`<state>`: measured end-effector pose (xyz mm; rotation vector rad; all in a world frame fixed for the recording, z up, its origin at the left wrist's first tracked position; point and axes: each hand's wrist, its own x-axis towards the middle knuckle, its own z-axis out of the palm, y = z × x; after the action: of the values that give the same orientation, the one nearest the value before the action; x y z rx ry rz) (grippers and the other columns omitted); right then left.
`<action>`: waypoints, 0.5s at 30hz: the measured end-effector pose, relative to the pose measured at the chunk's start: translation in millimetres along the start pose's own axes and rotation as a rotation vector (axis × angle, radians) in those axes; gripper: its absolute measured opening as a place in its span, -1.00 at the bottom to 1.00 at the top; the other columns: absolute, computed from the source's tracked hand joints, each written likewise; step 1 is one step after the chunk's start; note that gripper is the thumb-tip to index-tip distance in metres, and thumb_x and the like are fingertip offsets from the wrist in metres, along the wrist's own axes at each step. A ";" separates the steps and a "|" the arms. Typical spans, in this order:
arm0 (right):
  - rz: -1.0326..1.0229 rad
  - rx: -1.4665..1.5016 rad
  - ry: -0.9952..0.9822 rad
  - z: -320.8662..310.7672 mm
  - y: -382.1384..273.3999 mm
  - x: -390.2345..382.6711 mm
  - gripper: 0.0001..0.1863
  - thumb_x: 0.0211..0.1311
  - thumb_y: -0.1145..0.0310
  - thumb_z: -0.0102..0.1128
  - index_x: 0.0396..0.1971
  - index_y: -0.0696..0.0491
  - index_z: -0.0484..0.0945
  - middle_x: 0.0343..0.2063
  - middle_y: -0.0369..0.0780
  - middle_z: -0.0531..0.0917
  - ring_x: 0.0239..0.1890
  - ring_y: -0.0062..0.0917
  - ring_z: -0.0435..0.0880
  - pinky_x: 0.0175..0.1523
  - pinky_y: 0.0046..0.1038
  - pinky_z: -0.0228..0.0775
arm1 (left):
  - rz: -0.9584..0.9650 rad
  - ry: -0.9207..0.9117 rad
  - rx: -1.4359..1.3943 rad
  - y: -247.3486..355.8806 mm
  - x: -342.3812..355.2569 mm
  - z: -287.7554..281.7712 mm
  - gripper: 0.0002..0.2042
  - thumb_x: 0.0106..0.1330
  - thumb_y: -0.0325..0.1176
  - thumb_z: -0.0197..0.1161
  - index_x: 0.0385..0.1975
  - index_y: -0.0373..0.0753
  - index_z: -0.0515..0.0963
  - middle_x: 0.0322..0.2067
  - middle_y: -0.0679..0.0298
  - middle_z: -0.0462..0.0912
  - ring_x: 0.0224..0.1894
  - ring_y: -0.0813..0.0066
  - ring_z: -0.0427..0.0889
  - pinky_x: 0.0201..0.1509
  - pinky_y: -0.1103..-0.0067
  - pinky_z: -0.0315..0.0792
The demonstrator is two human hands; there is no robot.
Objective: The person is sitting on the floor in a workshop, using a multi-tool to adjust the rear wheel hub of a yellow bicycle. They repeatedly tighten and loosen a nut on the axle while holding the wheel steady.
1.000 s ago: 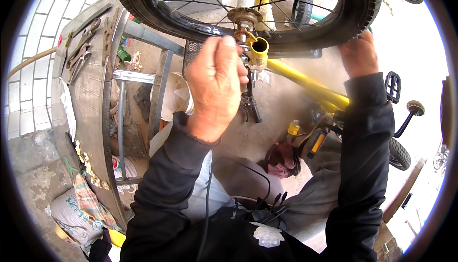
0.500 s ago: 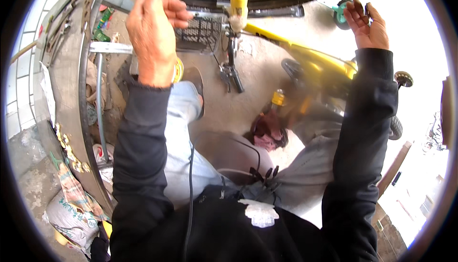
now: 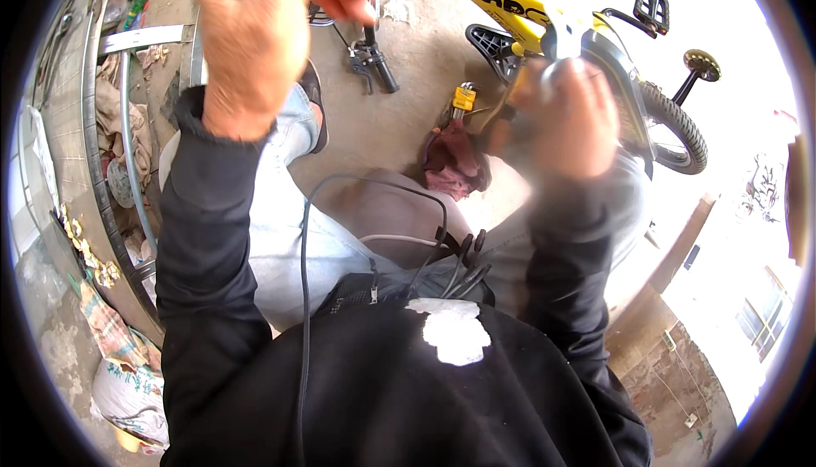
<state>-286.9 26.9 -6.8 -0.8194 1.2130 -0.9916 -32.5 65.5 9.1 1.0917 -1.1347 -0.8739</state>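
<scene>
My left hand (image 3: 263,38) is raised at the upper left. Its fingers are loosely bent and apart, part of it lies beyond the top edge, and I see nothing held. My right hand (image 3: 582,123) is smeared by motion above my right thigh, close to the yellow bicycle frame (image 3: 510,10); whether it holds anything is unclear. Beyond my left hand, a black handlebar grip (image 3: 384,74) with a brake lever (image 3: 360,76) points toward me. Between my legs, a yellow holder with metal tools (image 3: 463,98) pokes out of a maroon cloth (image 3: 457,159).
A black pedal (image 3: 493,50) sits beside the bicycle frame, another pedal (image 3: 652,8) is farther right, and a tyre (image 3: 684,135) lies behind my right hand. Along the left runs a metal rack (image 3: 127,157) with rags (image 3: 123,114). A white sack (image 3: 132,403) rests at lower left.
My right hand has dropped from the upper right toward my thigh and inward. The view has shifted: the big wheel at the top is gone, and my left hand is nearer the top edge.
</scene>
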 end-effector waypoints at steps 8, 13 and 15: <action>-0.083 0.053 -0.097 38.0 25.0 -17.1 -0.78 0.39 0.31 -0.01 -0.19 0.16 0.42 -0.42 -0.19 0.58 -0.50 -0.55 0.59 -0.41 -0.57 0.49 | -0.331 -0.314 0.068 6.1 -10.6 26.2 -0.71 0.42 -0.23 0.01 -0.18 -0.35 0.53 -0.15 0.11 0.63 -0.15 0.45 0.63 -0.14 0.62 0.49; -0.031 0.015 -0.158 61.4 28.9 -17.3 -0.74 0.39 0.29 -0.09 -0.19 0.22 0.41 -0.39 -0.12 0.59 -0.52 -0.54 0.57 -0.38 -0.55 0.45 | -0.424 -0.298 -0.173 -1.0 -4.1 17.5 -0.63 0.38 -0.13 0.04 -0.13 -0.36 0.54 -0.05 0.09 0.58 -0.05 0.43 0.57 0.03 0.53 0.45; -0.001 -0.006 -0.164 70.8 29.2 -21.5 -0.75 0.39 0.30 -0.08 -0.21 0.22 0.41 -0.39 -0.15 0.58 -0.53 -0.56 0.56 -0.38 -0.57 0.43 | -0.409 -0.280 -0.196 -5.1 -6.1 18.3 -0.62 0.36 -0.12 0.07 -0.14 -0.36 0.54 -0.07 0.12 0.59 -0.06 0.43 0.56 0.06 0.51 0.44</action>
<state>-213.7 57.2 -13.0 -0.8883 1.0750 -0.9037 -51.7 66.0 3.7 1.0765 -1.0384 -1.4657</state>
